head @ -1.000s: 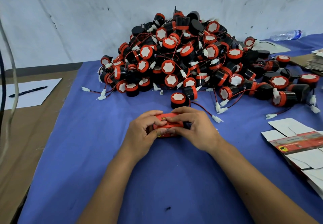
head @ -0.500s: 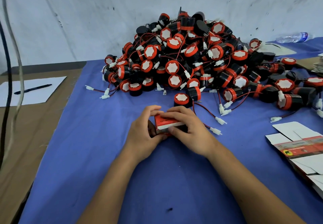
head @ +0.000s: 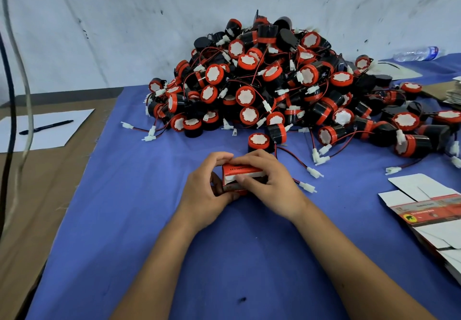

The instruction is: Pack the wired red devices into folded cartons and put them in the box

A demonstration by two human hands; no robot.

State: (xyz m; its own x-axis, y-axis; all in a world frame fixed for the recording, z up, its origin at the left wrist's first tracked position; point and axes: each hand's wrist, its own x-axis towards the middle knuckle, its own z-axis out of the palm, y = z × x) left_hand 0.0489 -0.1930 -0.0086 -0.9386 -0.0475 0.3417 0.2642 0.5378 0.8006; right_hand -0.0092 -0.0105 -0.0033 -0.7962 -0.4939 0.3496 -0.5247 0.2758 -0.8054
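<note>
A small red and white carton [head: 239, 173] sits on the blue cloth between both hands. My left hand [head: 208, 191] grips its left end, fingers curled over the top. My right hand [head: 269, 185] holds its right side, thumb on the white flap at the front. Behind them rises a big pile of red and black wired devices [head: 287, 90] with white connectors. One device [head: 259, 142] stands alone just beyond the carton. What is inside the carton is hidden.
Flat unfolded cartons [head: 434, 217] lie in a stack at the right edge. White paper with a black pen [head: 46, 127] lies on the brown board at the left. A water bottle [head: 416, 54] lies at the far right by the wall. Cables [head: 15, 95] hang at the left.
The carton has been turned up from lying flat, so its white flap now faces me. Both hands shifted their hold around it and stayed in the same place.
</note>
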